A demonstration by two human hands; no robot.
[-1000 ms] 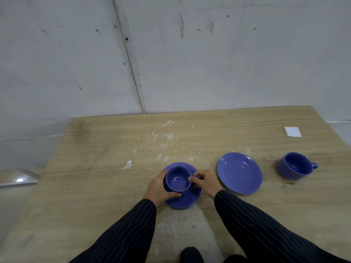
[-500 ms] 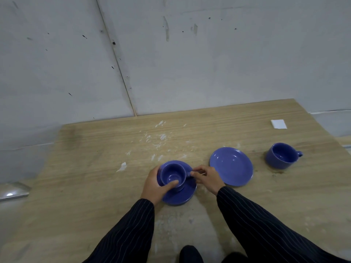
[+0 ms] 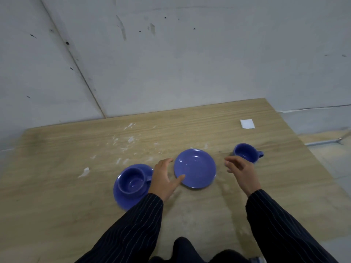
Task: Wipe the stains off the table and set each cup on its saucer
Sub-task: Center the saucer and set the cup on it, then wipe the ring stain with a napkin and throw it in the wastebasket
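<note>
Head view: to seat the second cup (image 3: 246,152) well, grip its body, lift clear and lower it centred on the empty saucer (image 3: 195,168). It stands toward the table's (image 3: 57,186) right edge, just beyond the released right hand (image 3: 240,170). The left hand (image 3: 164,177), empty, touches the saucer's rim.

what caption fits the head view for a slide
Open hands flank the empty saucer; one cup sits on its saucer, the other cup waits.

soft even light, motion blur, wide-angle warp
</note>
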